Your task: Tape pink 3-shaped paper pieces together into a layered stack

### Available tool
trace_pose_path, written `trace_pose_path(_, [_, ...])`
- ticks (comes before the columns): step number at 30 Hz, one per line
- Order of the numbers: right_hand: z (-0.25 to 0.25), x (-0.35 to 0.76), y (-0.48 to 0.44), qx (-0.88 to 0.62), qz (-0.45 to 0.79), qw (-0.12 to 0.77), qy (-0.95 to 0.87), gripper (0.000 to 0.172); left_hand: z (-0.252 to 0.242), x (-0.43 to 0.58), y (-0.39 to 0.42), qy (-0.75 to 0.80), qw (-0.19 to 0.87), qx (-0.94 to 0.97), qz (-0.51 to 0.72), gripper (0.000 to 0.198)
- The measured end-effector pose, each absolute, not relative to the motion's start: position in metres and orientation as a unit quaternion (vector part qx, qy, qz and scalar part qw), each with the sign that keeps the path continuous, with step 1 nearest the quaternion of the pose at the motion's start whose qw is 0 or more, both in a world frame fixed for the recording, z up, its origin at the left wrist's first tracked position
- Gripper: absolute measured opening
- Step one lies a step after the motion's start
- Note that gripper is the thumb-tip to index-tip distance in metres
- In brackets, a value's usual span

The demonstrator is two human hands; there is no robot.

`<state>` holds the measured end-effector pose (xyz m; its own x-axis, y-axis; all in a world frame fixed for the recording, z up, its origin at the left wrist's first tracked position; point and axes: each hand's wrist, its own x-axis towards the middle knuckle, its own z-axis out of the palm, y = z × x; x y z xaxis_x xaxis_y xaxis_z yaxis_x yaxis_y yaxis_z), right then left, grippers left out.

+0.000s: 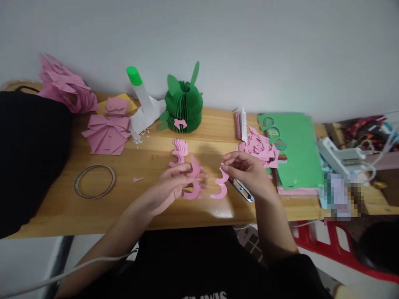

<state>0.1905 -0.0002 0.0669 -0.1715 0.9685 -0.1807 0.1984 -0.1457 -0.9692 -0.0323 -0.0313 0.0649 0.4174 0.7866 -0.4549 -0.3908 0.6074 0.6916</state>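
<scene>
My left hand (174,185) is closed around pink paper cutouts (192,192) with a curved, scalloped edge; its fingertips are slightly blurred. Between the thumb and fingers of my right hand (245,170) hangs a single pink paper cutout (222,189), shaped like a 3. A small stack of similar pink cutouts (179,150) lies on the wooden table just beyond my left hand. Partly under my right hand rests a blue-grey utility knife (243,191). Behind them stands a green folded-paper ball (183,108) with leaf shapes and a small pink piece on its front.
Pink scraps (257,147) and a green cut sheet (299,149) lie to the right, beside a white power strip (335,153). On the left are a tape roll (94,182), folded pink paper (107,135) and a green-capped bottle (139,85). A red stool (333,245) stands below.
</scene>
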Motion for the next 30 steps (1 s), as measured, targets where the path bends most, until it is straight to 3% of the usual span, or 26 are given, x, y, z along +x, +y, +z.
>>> trace_pose_path(6, [0.081, 0.187, 0.005, -0.502, 0.593, 0.397, -0.489, 0.026, 0.074, -0.014, -0.026, 0.338, 0.846, 0.292, 0.289, 0.017])
trace_pose_path(12, [0.085, 0.192, 0.001, -0.510, 0.573, 0.432, -0.474, 0.029, 0.081, -0.007, -0.022, 0.373, 0.832, 0.309, 0.268, 0.019])
trace_pose_path(21, [0.086, 0.214, -0.029, -0.498, 0.618, 0.333, -0.510, 0.019, 0.096, 0.000, -0.016, 0.366, 0.825, 0.310, 0.299, 0.019])
trace_pose_path(24, [0.087, 0.222, -0.030, -0.524, 0.595, 0.365, -0.488, 0.017, 0.092, 0.002, -0.014, 0.382, 0.806, 0.312, 0.327, 0.022])
trace_pose_path(30, [0.092, 0.216, -0.027, -0.493, 0.617, 0.450, -0.416, 0.012, 0.090, 0.008, -0.011, 0.433, 0.772, 0.319, 0.340, 0.046])
